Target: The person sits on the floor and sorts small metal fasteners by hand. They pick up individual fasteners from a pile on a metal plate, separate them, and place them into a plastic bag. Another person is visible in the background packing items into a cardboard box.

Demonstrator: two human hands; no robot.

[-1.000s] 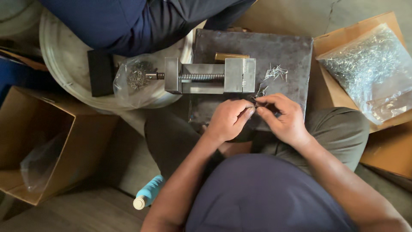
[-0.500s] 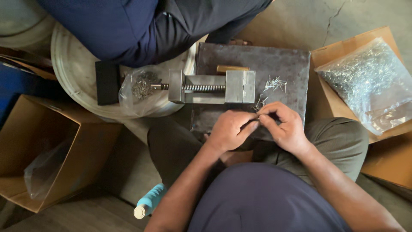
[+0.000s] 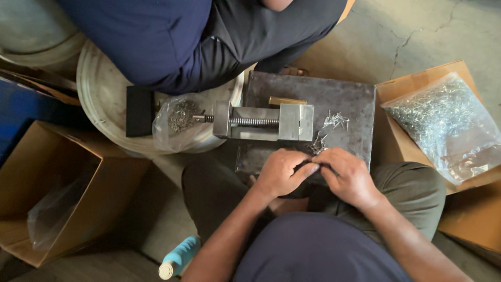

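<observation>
Fingers (image 3: pixel 308 169) of my left hand (image 3: pixel 279 175) and right hand (image 3: pixel 347 177) pinch together on something too small to identify, centre frame, just below the grey steel vise (image 3: pixel 263 121) and loose small metal clips (image 3: pixel 329 130) on the dark steel plate (image 3: pixel 344 94). Assembling step, I judge; next needs fine alignment.

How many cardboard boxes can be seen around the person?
3. One open cardboard box lies at lower left with plastic inside. A second box at right holds the clear bag of metal pieces. A third box is below it, partly cut off.

Left hand (image 3: pixel 279 172) and right hand (image 3: pixel 348 176) meet, fingertips pinched together.
</observation>
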